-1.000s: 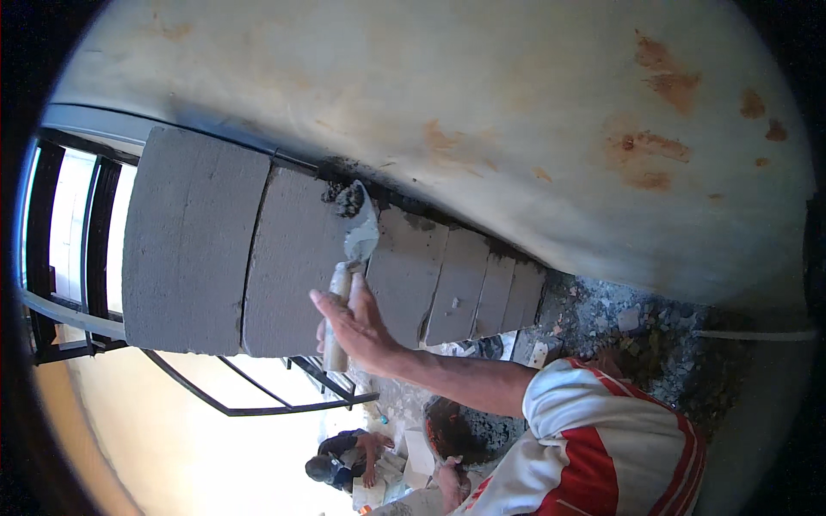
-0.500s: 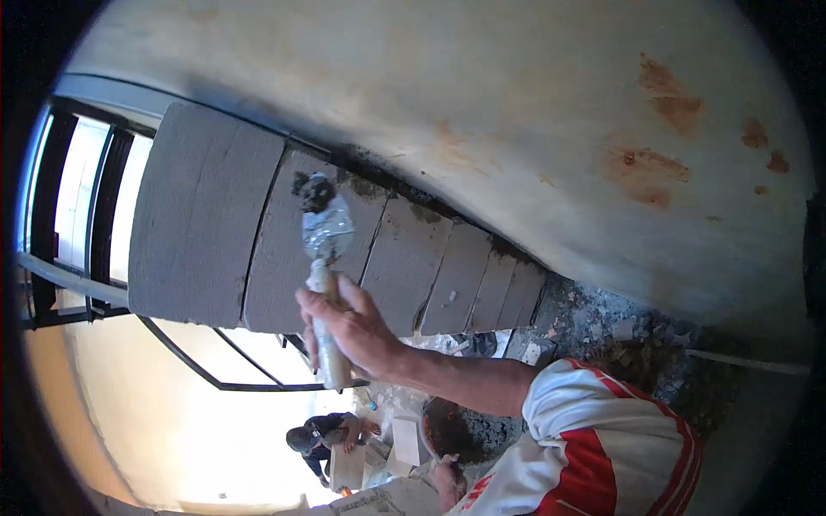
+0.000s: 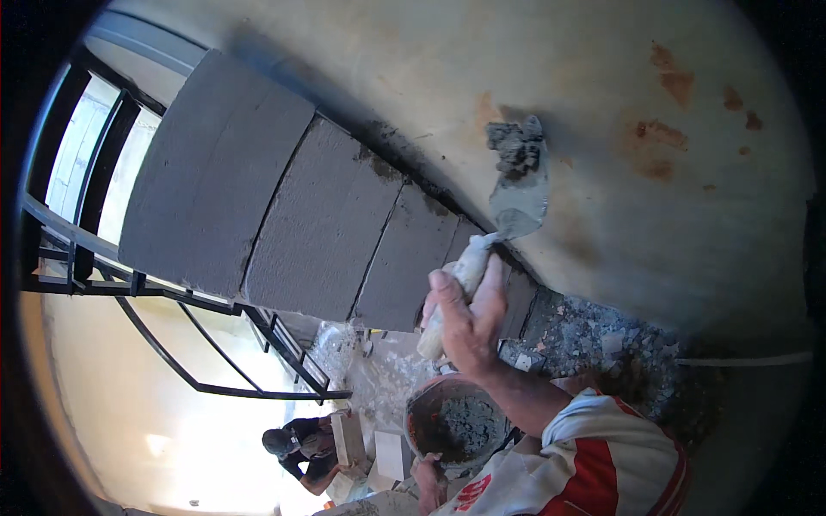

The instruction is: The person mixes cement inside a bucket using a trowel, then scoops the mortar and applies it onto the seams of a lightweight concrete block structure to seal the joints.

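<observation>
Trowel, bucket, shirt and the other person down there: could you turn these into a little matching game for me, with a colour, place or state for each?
Things:
1. Trowel
2. Bucket
3. Shirt
4. Co-worker

Descriptions:
A. White and red
B. Has grey mix inside, with the left hand by its rim
C. Low in the picture, left of the bucket, in dark clothing
D. Held in the right hand, in front of the wall

Pairs: 1-D, 2-B, 3-A, 4-C
</observation>
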`<action>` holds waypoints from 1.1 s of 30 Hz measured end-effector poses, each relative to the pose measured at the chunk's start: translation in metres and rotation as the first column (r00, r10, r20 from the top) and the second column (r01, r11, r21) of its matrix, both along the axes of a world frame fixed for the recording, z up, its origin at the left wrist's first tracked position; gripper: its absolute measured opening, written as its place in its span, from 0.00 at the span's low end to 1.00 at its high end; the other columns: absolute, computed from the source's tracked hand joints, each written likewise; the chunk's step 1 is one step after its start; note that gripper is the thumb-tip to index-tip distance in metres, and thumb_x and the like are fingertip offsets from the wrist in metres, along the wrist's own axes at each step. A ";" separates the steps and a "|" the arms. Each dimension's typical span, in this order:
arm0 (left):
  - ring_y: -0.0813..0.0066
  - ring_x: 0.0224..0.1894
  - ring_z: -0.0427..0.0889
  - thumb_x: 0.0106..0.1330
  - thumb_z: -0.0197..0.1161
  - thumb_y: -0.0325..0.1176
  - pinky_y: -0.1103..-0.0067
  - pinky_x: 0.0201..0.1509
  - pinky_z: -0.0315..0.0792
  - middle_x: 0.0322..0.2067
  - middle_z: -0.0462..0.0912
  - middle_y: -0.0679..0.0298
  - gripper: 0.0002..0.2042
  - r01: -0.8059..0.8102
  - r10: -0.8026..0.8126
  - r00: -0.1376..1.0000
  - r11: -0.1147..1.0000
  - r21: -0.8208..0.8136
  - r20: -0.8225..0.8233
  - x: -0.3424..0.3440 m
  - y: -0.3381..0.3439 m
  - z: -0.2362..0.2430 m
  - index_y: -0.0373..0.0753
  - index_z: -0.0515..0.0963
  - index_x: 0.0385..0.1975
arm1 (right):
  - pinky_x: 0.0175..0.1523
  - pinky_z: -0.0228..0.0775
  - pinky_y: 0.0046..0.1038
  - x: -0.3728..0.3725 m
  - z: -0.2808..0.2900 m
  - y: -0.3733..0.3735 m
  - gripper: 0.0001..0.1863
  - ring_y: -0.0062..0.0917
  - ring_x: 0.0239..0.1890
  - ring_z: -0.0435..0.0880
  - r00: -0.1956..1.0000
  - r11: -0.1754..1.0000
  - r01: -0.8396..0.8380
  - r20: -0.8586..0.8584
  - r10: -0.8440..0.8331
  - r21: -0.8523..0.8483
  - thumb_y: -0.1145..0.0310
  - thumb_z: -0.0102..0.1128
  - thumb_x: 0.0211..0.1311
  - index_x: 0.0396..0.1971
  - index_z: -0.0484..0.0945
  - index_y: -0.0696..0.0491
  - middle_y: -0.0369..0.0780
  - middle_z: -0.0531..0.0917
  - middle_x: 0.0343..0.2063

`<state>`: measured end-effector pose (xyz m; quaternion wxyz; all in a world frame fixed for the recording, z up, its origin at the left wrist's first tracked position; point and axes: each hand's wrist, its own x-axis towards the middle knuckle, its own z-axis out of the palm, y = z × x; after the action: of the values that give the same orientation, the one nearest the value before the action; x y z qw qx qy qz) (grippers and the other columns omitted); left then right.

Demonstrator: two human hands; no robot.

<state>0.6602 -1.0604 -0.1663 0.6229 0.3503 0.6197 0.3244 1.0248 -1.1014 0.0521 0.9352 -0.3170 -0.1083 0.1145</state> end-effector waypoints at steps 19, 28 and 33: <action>0.72 0.26 0.76 0.43 0.55 0.16 0.78 0.33 0.71 0.25 0.75 0.64 0.13 0.156 -0.164 0.976 0.986 -0.065 -0.142 -0.029 0.043 -0.003 0.31 0.73 0.32 | 0.20 0.69 0.24 -0.042 -0.067 -0.030 0.26 0.19 0.19 0.73 0.966 0.989 -0.136 -0.213 0.143 0.050 0.63 0.53 0.64 0.56 0.56 0.57 0.38 0.71 0.29; 0.73 0.24 0.74 0.44 0.56 0.17 0.78 0.28 0.69 0.23 0.75 0.65 0.11 0.155 -0.155 0.978 0.988 -0.011 -0.139 -0.041 0.039 0.011 0.32 0.73 0.30 | 0.25 0.68 0.21 0.004 -0.053 0.010 0.32 0.21 0.21 0.71 0.663 0.657 0.749 0.103 -0.742 -0.086 0.70 0.54 0.61 0.60 0.50 0.62 0.41 0.72 0.29; 0.64 0.29 0.76 0.44 0.57 0.20 0.72 0.36 0.72 0.28 0.77 0.62 0.17 0.165 -0.168 0.981 0.986 -0.039 -0.093 -0.030 0.037 0.009 0.30 0.73 0.38 | 0.33 0.72 0.37 0.040 -0.116 0.090 0.27 0.46 0.32 0.80 0.817 0.564 0.552 0.534 -0.219 -0.614 0.64 0.63 0.57 0.51 0.64 0.60 0.54 0.76 0.29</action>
<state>0.6298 -1.0236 -0.1568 0.6227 0.4063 0.6224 0.2445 1.0653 -1.0112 -0.0640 0.6786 -0.7035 -0.1653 -0.1312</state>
